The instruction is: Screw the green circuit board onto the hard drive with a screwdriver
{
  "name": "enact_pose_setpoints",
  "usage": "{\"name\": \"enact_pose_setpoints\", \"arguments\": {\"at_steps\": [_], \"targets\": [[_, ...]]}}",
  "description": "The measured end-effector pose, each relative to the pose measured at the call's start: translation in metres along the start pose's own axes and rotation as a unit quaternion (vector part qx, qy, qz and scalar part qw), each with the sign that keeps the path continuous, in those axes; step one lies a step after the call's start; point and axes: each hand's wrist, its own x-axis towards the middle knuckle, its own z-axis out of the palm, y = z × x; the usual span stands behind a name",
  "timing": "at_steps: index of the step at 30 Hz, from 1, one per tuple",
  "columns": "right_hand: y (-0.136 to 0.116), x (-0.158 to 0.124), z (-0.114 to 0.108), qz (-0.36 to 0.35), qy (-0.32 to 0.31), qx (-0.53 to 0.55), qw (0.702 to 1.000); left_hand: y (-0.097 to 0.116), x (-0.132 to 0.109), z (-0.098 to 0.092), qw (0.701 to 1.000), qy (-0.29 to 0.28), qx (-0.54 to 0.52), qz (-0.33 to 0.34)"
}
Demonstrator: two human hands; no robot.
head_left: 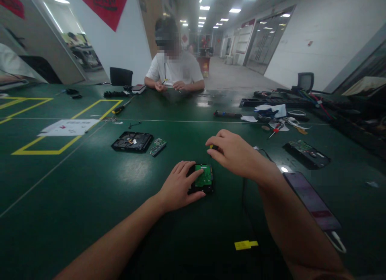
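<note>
A hard drive (204, 179) with its green circuit board facing up lies on the table in front of me. My left hand (180, 181) grips it from the left, thumb along the near edge and a finger laid across the board. Above and to the right of the drive, my right hand (230, 153) is closed around a small yellow and black screwdriver handle (212, 147); the fingers hide most of it, and no shaft can be made out. To the left sit an opened black drive casing (132, 141) and a loose circuit board (158, 147).
Another hard drive (306, 154) and a phone (312, 199) with a white cable are at right. Behind them lie a red screwdriver (275, 130) and tangled cables. Far left are a yellow-black screwdriver (120, 108) and a paper sheet (69, 127). A person (176, 68) sits opposite.
</note>
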Motion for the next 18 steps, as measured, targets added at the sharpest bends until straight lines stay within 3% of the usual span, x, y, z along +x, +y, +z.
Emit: {"name": "enact_pose_setpoints", "arguments": {"at_steps": [10, 18], "targets": [[-0.0005, -0.0023, -0.003, 0.028, 0.01, 0.022, 0.999, 0.0002, -0.0004, -0.0022, 1.0, 0.0, -0.004, 0.002], [0.0051, -0.002, 0.0003, 0.034, 0.027, -0.031, 0.999, 0.0002, 0.0003, -0.0038, 1.0, -0.001, -0.01, 0.002]]}}
